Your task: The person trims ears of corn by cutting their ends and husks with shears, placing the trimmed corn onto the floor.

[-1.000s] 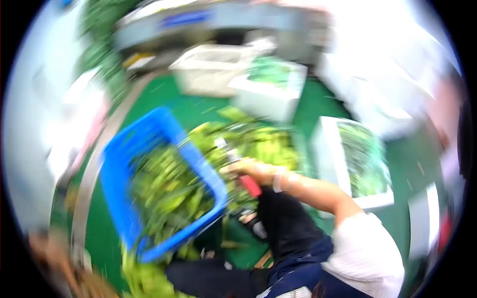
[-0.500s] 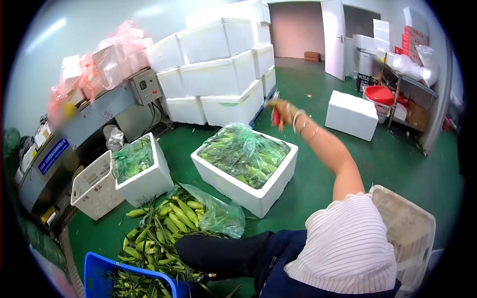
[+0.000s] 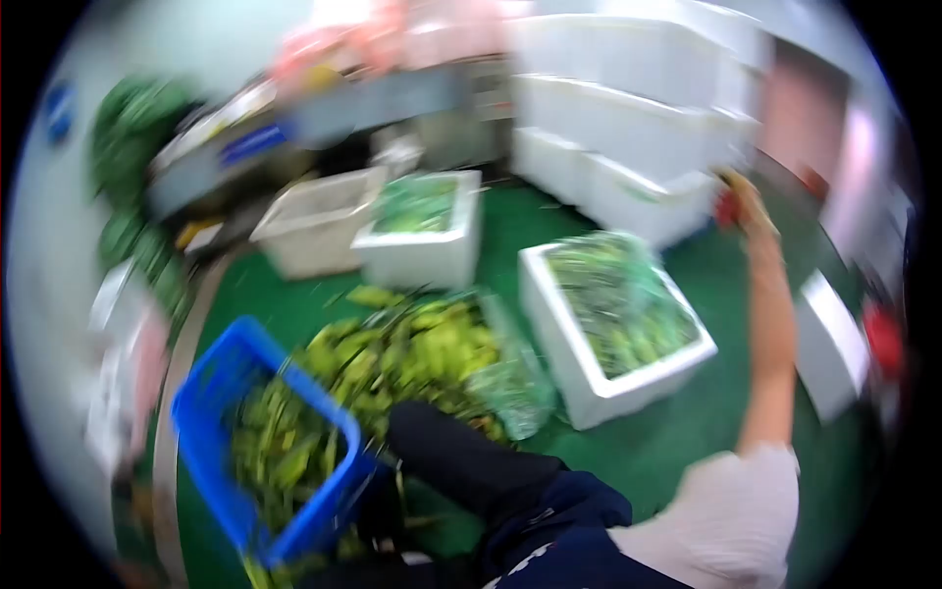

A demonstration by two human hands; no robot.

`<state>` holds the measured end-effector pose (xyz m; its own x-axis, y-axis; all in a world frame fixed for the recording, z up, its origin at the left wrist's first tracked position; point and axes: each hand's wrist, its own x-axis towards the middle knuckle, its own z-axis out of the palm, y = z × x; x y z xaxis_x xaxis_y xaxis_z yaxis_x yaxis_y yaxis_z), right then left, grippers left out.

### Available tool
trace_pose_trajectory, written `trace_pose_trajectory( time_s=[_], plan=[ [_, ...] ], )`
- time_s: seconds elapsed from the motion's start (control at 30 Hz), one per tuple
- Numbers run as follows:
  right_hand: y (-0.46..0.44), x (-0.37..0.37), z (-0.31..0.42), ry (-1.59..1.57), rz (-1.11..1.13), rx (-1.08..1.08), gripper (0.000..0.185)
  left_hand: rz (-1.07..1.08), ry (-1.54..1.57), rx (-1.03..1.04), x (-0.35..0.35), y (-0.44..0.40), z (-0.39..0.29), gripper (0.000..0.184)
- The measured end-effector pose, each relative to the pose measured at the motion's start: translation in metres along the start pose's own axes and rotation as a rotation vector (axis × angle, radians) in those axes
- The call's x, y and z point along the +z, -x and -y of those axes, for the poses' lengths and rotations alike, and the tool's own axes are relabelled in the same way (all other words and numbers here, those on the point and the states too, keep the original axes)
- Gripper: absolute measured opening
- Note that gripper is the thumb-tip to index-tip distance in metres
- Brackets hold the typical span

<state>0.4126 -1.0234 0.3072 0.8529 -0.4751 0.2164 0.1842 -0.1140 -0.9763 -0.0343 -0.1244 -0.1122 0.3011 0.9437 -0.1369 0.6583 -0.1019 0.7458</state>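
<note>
My right hand point(image 3: 748, 204), in what looks like a tan glove, is stretched forward at the upper right, above the floor beside the stacked white boxes. Its fingers are closed on a small red object point(image 3: 726, 208), too blurred to name. My left hand is out of view. Before my knees lies a heap of green corn ears in husks point(image 3: 412, 344), with a clear green-tinted plastic bag point(image 3: 515, 398) at its right edge. To the right of the heap, a white foam box point(image 3: 579, 388) holds greens or corn under green plastic film.
A blue crate point(image 3: 211, 393) with loose green husks and leaves stands at the left. Behind the heap are a second foam box point(image 3: 417, 250) and an off-white crate point(image 3: 314, 226). Foam boxes point(image 3: 628, 108) are stacked at the back. Another foam box point(image 3: 834, 344) stands at right.
My view has swung left, so the scene has shifted right and blurred. More of the blue crate now shows. The right hand remains outstretched with the red object.
</note>
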Motion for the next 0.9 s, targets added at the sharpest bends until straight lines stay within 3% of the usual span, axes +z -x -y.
trace_pose_trajectory(
  time_s=[0.07,0.13,0.17,0.2,0.27,0.37,0.4,0.43,0.5,0.63,0.67,0.7,0.77,0.83,0.9],
  plan=[
    [-0.009,0.042,-0.055,-0.078,0.189,0.017,0.022,-0.082,0.056,-0.029,-0.023,0.024,0.057,0.032],
    [-0.017,0.083,-0.134,-0.155,0.405,0.178,0.023,-0.151,0.073,-0.032,-0.035,0.050,0.090,0.033],
    [0.004,0.115,-0.161,-0.124,0.535,0.102,0.027,-0.057,0.097,-0.062,-0.047,0.080,0.036,0.033],
    [0.029,0.146,-0.176,0.078,0.650,0.038,0.030,-0.130,0.116,-0.044,-0.046,0.090,0.023,0.032],
    [0.077,0.220,-0.216,0.121,0.691,0.283,0.025,-0.208,0.150,-0.103,-0.042,0.101,0.031,0.031],
    [0.141,0.294,-0.270,0.142,0.978,0.336,0.024,-0.198,0.029,-0.135,-0.053,0.139,0.007,0.032],
    [0.164,0.314,-0.286,0.138,0.977,0.312,0.022,-0.224,-0.119,0.000,-0.051,0.141,0.035,0.033],
    [0.167,0.332,-0.316,0.175,1.133,0.367,0.020,-0.254,-0.274,0.118,-0.047,0.149,0.066,0.034],
    [0.196,0.363,-0.340,0.257,1.104,0.495,0.018,-0.324,-0.051,-0.204,-0.045,0.172,0.038,0.032],
    [0.208,0.401,-0.410,0.330,1.195,0.530,0.016,-0.270,-0.070,-0.461,-0.049,0.172,0.011,0.032],
    [0.225,0.410,-0.352,0.531,1.361,0.586,0.034,-0.253,-0.080,-0.375,-0.046,0.164,0.026,0.032],
    [0.219,0.414,-0.369,0.638,1.344,0.593,0.034,-0.339,-0.025,-0.438,-0.046,0.153,-0.009,0.031],
    [0.218,0.416,-0.372,0.641,1.326,0.609,0.034,-0.361,-0.148,-0.316,-0.054,0.126,-0.086,0.031],
    [0.218,0.415,-0.369,0.617,1.313,0.631,0.035,-0.427,-0.071,-0.029,-0.046,0.087,-0.130,0.032],
    [0.215,0.412,-0.364,0.606,1.297,0.650,0.035,-0.288,0.061,0.113,-0.035,0.053,-0.192,0.037]
  ],
)
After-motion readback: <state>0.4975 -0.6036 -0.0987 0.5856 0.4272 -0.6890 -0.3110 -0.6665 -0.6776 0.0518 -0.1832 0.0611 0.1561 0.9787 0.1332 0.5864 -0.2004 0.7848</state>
